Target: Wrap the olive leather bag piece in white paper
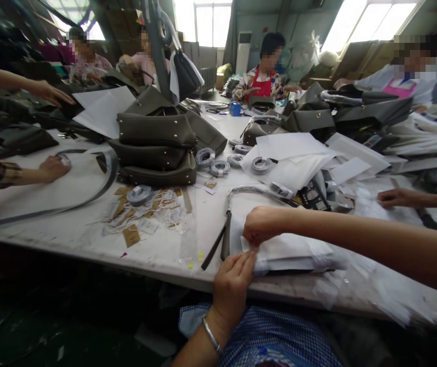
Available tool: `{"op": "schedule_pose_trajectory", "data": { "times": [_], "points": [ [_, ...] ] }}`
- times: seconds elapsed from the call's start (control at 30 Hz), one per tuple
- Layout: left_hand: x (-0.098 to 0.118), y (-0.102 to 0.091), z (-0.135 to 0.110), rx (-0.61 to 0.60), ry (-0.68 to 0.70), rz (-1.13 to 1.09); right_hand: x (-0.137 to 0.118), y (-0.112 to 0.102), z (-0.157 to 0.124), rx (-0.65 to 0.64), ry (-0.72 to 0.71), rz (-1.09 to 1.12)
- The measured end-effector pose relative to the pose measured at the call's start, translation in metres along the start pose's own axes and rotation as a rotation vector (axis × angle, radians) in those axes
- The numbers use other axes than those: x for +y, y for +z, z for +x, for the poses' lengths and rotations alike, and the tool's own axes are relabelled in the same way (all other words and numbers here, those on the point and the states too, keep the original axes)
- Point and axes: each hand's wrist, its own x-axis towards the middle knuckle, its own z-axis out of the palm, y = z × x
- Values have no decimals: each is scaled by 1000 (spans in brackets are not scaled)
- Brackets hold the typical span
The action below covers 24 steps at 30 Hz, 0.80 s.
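A handbag wrapped in white sheeting lies flat at the table's front edge before me. Its plastic-covered handle arches out behind, and two dark strap ends hang out to the left. My left hand, with a bangle on the wrist, pinches the wrapping at its near left corner. Directly above it, my right hand has curled fingers closed at the same edge; the two hands' fingertips nearly meet. The exact bit of wrapping between the right fingers is hidden.
Dark handbags are stacked at centre left. Tags with strings and wrapped strap coils lie in front and beside. White sheets spread behind my work. Other people's hands reach in from left and right.
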Motion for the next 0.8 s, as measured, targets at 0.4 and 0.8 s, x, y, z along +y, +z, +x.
{"op": "schedule_pose_trajectory", "data": {
  "times": [0.4,0.8],
  "points": [
    [-5,2,1,-1,59,8,3,-9,19,-36,-78,-102],
    [-1,6,1,26,27,65,43,6,35,104,48,-19]
  ]
}}
